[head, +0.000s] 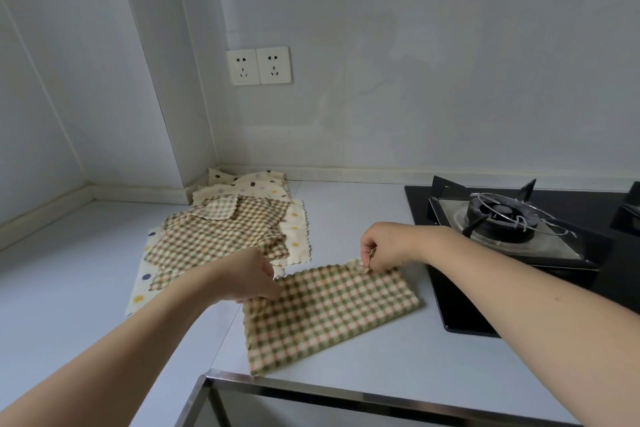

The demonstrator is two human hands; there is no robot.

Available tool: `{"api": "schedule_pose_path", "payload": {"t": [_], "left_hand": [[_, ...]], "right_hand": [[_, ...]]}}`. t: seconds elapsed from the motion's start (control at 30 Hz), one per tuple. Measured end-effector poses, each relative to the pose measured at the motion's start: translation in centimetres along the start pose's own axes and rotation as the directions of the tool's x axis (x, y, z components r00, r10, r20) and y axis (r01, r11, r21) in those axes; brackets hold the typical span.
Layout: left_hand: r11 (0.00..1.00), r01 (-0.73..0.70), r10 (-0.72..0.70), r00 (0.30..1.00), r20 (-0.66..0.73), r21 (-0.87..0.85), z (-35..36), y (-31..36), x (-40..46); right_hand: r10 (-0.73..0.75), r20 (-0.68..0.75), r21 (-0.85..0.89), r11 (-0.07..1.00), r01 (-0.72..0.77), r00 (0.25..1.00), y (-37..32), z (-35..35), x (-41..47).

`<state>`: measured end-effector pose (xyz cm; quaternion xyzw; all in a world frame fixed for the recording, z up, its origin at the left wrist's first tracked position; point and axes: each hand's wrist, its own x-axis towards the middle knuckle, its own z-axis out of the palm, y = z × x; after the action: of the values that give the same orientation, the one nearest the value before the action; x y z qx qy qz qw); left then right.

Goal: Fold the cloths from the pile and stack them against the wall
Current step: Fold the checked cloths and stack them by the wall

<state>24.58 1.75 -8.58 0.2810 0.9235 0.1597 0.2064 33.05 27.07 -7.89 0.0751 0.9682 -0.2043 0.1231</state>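
My left hand [254,279] and right hand [381,246] pinch the checked cloth's [329,308] far corners — fingers closed on fabric — aligning edges for the fold.

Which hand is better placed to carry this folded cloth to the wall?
Left, probably: the left hand grips the checked cloth on the side nearer the pile by the wall; the right hand pinches its stove-side corner.

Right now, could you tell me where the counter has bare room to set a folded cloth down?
Free: the counter strip between the cloth pile and gas hob, against the wall, and the counter left of the pile. Crowded: the corner and around the checked cloth.
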Motion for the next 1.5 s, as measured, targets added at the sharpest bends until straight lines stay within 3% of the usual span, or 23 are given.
{"api": "schedule_pose_path", "payload": {"t": [0.17,0.3,0.5,0.8,1.13,1.3,1.37,1.43,1.5], "left_hand": [[0.991,-0.093,0.090,0.995,-0.038,-0.097,-0.6,-0.3,-0.5],[0.992,-0.124,0.120,0.979,-0.166,-0.016,-0.9,-0.4,-0.9],[0.990,-0.123,0.136,0.946,-0.295,0.063,-0.9,-1.0,-1.0],[0.988,-0.111,0.150,0.856,-0.495,0.106,-1.5,0.3,-1.6],[0.988,-0.129,0.154,0.841,-0.519,0.085,-2.3,0.6,-2.2],[0.970,-0.240,0.219,0.819,-0.530,0.029,-2.5,-0.1,-1.9],[0.959,-0.259,0.280,0.804,-0.524,0.114,-2.3,-0.2,-1.5],[0.932,-0.286,0.362,0.756,-0.545,0.222,-2.4,0.1,-1.0],[0.882,-0.347,0.471,0.630,-0.617,0.320,-3.1,0.5,-0.9]], "right_hand": [[0.002,-0.073,0.236,0.972,0.016,0.997,0.5,-0.9,-1.5],[0.021,-0.191,0.434,0.899,0.065,0.981,1.3,-1.5,-2.6],[0.021,-0.305,0.507,0.850,0.144,0.952,1.8,-2.0,-4.4],[0.001,-0.516,0.358,0.909,0.215,0.856,2.2,-2.2,-5.2],[-0.035,-0.376,0.197,0.973,0.117,0.926,1.8,-2.3,-5.3],[-0.094,-0.388,0.226,0.955,0.194,0.917,2.0,-2.0,-5.1],[-0.112,-0.388,0.219,0.953,0.209,0.915,2.1,-1.9,-4.8],[-0.117,-0.425,0.210,0.952,0.223,0.898,2.2,-2.1,-4.4],[-0.131,-0.523,0.158,0.956,0.247,0.842,2.0,-3.1,-4.3]]}}
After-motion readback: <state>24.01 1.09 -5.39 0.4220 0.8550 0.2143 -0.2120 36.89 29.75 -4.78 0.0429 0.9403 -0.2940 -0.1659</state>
